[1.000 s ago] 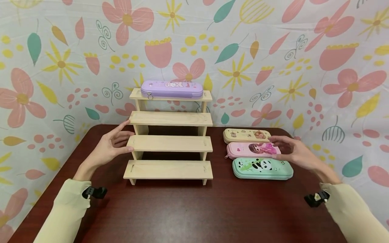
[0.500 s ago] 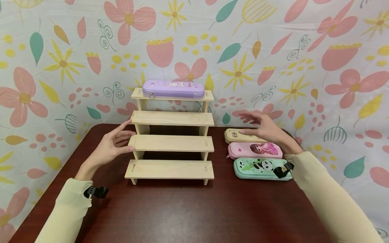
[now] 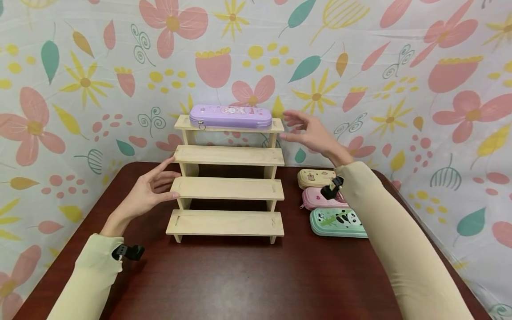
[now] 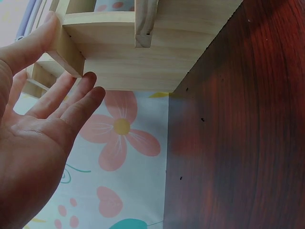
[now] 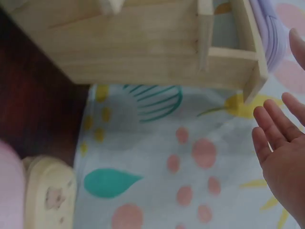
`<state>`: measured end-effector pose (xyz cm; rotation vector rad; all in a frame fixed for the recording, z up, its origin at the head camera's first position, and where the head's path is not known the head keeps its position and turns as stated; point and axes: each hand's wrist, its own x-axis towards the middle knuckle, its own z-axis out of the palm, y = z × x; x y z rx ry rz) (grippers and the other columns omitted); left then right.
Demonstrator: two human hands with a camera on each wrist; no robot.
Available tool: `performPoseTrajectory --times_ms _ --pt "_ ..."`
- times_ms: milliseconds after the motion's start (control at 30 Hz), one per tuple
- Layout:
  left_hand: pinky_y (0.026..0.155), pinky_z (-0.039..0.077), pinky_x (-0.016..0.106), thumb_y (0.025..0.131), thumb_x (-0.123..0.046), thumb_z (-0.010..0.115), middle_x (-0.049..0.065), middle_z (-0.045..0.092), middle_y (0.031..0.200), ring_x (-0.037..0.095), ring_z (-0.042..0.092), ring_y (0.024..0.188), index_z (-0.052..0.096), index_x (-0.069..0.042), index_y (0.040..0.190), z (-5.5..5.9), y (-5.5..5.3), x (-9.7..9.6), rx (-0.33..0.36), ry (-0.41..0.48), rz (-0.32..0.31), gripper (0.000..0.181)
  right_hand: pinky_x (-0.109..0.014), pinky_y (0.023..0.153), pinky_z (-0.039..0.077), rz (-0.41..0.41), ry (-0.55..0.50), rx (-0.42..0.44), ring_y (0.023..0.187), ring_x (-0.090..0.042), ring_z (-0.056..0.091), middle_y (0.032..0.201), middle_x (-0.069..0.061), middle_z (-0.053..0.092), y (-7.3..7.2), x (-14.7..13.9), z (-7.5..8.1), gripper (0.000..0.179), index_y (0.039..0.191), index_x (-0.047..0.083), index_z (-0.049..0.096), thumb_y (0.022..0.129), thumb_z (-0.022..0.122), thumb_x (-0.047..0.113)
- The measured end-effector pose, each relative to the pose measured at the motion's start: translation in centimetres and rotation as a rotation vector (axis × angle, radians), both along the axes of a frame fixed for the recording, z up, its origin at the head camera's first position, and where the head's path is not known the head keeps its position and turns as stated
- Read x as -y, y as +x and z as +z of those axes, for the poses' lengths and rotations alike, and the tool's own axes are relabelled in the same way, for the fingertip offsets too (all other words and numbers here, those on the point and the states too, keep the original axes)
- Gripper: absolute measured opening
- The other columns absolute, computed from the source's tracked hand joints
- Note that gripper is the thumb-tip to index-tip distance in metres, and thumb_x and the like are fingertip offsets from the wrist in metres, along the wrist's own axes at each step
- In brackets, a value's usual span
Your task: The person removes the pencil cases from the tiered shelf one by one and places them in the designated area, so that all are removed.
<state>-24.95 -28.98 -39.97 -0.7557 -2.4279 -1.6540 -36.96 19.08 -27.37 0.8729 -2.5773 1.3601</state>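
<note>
A wooden rack [image 3: 230, 189] with stepped shelves stands on the table. On its top shelf lies a purple pencil case [image 3: 230, 116] with a zipper and ring pull. My left hand [image 3: 148, 190] touches the rack's left ends with thumb and forefinger, the other fingers fairly straight. In the left wrist view, the thumb [image 4: 45, 38] rests against a board end. My right hand [image 3: 310, 133] is in the air beside the right end of the top shelf, fingers loosely spread and holding nothing. The right wrist view shows a gap between that hand [image 5: 286, 152] and the rack [image 5: 143, 43].
Right of the rack lie a cream pencil case [image 3: 314, 178], a pink one [image 3: 318, 198] and a mint-green panda one [image 3: 336, 222], partly covered by my right sleeve [image 3: 384, 226]. A flower-patterned cloth [image 3: 256, 53] hangs behind the dark red table [image 3: 240, 280].
My right hand has risen from the pencil cases on the right and moved left to the top shelf's right end. My left hand stays at the rack; the view has shifted slightly.
</note>
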Motion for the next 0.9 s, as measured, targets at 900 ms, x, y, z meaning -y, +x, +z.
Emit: performPoseTrajectory --times_ms 900 --pt "0.107 0.049 0.029 0.091 0.003 0.081 0.029 0.057 0.143 0.023 0.059 0.133 0.030 -0.022 0.169 0.3 -0.1 0.0 0.009 -0.015 0.010 0.096 -0.038 0.103 0.048 -0.007 0.062 0.145 0.121 -0.026 0.059 0.144 -0.012 0.059 -3.1 5.3 2.5 0.066 0.154 0.007 0.054 0.097 0.079 0.029"
